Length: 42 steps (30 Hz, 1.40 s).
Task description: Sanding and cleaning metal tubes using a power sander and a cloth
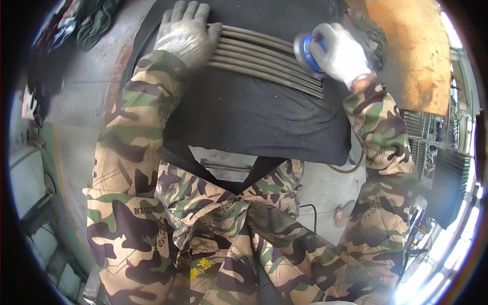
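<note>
Several dark metal rods (254, 56) lie side by side on a black cloth (244, 119), slanting down a little to the right. Over their left ends rests my left hand (185, 38) in a pale knit glove, flat with the fingers stretched out. The glove hides those ends. At the other end, my right hand (343, 53), gloved too, is wrapped around a round tool with a blue body and a silvery rim (308, 53). Its edge is over or against the rods; actual contact cannot be made out. The tool's underside is out of sight.
Beyond the cloth on the right stands a worn wooden board (414, 56). Dark crumpled cloth (368, 35) lies behind my right hand. Racks of metal rods (419, 127) stand farther right. Dark garments (99, 23) sit at the far left. A thin hose (351, 169) curves below the cloth's edge.
</note>
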Available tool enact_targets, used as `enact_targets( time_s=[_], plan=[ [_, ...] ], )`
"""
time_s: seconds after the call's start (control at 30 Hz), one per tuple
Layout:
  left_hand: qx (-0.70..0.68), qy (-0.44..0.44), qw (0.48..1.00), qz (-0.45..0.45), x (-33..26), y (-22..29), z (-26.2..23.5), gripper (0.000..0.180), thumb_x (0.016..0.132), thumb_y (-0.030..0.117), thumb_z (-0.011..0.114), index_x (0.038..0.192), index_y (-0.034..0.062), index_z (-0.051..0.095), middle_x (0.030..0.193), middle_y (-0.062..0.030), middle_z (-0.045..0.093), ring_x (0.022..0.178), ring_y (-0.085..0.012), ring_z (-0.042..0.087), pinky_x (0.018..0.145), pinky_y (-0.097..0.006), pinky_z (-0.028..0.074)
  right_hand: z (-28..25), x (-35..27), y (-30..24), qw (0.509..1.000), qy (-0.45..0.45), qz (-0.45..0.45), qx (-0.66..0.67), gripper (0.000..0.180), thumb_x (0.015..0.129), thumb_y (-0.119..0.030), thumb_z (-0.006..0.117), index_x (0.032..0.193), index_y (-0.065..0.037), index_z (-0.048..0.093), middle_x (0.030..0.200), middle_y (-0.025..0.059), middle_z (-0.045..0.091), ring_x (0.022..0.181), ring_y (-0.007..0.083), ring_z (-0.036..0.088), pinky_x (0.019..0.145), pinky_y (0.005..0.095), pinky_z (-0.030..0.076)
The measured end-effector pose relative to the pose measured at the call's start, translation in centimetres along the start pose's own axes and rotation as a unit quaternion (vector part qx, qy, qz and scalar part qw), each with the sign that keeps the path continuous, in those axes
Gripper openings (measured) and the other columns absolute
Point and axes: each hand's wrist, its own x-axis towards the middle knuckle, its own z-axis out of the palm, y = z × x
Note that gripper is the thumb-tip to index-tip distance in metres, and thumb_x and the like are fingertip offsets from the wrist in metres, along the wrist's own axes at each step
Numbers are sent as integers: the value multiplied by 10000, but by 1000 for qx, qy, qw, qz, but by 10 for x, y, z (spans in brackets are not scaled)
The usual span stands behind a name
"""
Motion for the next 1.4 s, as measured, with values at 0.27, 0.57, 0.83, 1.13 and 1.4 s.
enact_targets(
  time_s=[0.27,0.57,0.83,1.13,1.4],
  plan=[
    [26,-30,999,-1,2,-10,6,561,1085,417,535,1509,51,573,1563,-178,575,1490,-375,473,1247,-529,363,-1,-8,-21,999,-12,-37,11,254,979,-306,682,1155,-130,736,1137,175,704,1070,406,706,926,512,594],
    [-21,-57,995,78,-2,-6,-8,676,1043,533,617,1526,62,581,1593,-193,566,1560,-424,417,1305,-551,295,5,13,-60,999,-12,-38,27,239,957,-305,703,1108,-120,715,1076,145,707,1016,381,700,906,482,583],
    [-77,-106,991,32,2,3,-26,682,1038,474,594,1502,-25,571,1558,-265,570,1511,-477,451,1304,-565,280,5,41,-87,998,-10,-60,28,278,986,-310,656,1153,-97,716,1119,197,718,1026,416,716,901,524,590],
    [-94,-92,991,22,1,9,-23,672,1051,471,579,1502,-27,570,1557,-266,570,1520,-462,448,1308,-554,281,5,34,-85,998,-4,-60,20,251,964,-307,695,1143,-133,725,1091,171,713,1026,397,714,881,545,597],
    [-96,-76,992,24,-10,8,-22,684,1039,465,587,1504,-37,566,1555,-275,567,1509,-473,459,1308,-559,276,1,8,-80,995,20,-87,48,225,954,-324,707,1101,-155,735,1086,135,713,1026,391,709,886,522,601]
  ],
)
